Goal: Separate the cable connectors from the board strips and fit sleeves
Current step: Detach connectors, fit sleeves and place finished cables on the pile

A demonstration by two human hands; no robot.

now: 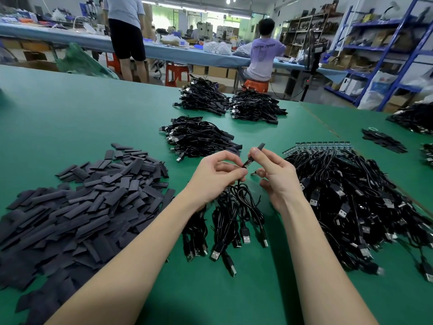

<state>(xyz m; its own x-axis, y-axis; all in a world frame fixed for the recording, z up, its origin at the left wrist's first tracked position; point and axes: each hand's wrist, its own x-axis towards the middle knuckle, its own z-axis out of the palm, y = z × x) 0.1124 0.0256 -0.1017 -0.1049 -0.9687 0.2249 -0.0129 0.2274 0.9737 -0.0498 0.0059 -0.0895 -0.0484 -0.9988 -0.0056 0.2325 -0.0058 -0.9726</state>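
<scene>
Sleeving step: left hand (pixel 219 171) pinches cable end (pixel 242 171); right hand (pixel 273 171) pinches sleeve (pixel 256 152) (partly on). Next: slide it fully down.

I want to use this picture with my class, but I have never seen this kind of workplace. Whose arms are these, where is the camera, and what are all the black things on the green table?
The camera sits on a worker's head, looking down at their own bare arms. The left hand grips a thin black cable near its end. The right hand pinches a small dark sleeve at that cable end. On the green table lie a heap of flat dark sleeves at left, a tangle of cables still joined to blue board strips at right, and bundled cables farther back.
</scene>
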